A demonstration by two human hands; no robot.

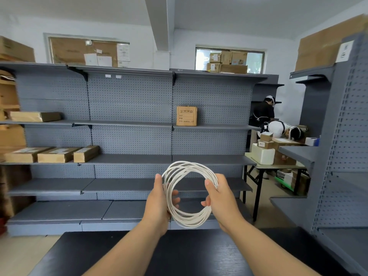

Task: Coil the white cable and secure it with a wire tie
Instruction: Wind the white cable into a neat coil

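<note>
I held the coiled white cable (191, 221) upright above the bench (179, 255), with the left hand (159, 202) and right hand (221, 198) each keeping a curled grip on opposite sides. No wire tie was visible. Releasing either side to fetch one would probably let the loose turns spring apart.

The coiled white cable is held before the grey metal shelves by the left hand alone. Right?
No: the head view shows the left hand and the right hand both holding the coiled white cable before the grey metal shelves.
</note>
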